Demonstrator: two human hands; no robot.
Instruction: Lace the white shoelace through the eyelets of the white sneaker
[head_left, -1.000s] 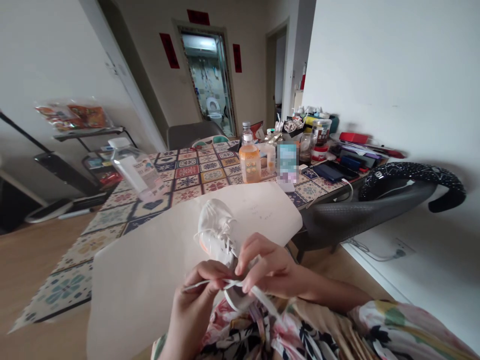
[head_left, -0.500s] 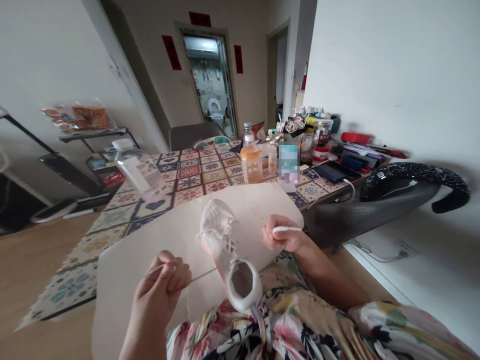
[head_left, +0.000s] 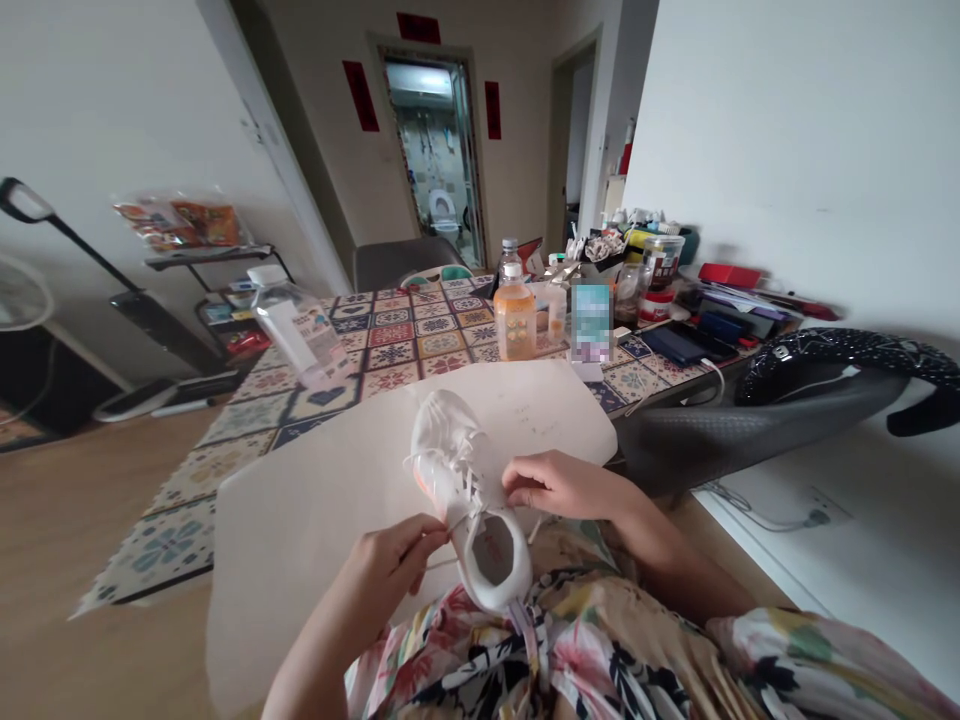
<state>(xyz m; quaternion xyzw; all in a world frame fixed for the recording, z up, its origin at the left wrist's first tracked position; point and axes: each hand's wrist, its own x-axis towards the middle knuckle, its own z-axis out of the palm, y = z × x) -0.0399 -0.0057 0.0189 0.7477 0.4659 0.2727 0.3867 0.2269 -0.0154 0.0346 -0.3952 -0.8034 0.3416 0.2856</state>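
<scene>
A white lace-up shoe (head_left: 450, 440) rests on a white sheet (head_left: 300, 520), its toe pointing away and its heel at my lap. Thumb and fingers of my left hand (head_left: 409, 555) are pinched at the shoe's left side, near the collar, with a white lace (head_left: 442, 566) running from them. On the other side, my right hand (head_left: 544, 485) is closed beside the upper eyelets, its fingertips on the lace there. A loose lace end (head_left: 535, 530) hangs below the right hand.
A large clear bottle (head_left: 300, 330) stands at the left on the patterned table (head_left: 390, 355). Beyond the sheet are an orange drink bottle (head_left: 514, 315) and a blurred upright item (head_left: 592, 325). A dark phone (head_left: 679, 343) lies to the right, near a grey chair (head_left: 690, 440).
Both hands have moved inward, from well apart to either side of the shoe's collar. The laces are no longer drawn out sideways. The view has shifted slightly left.
</scene>
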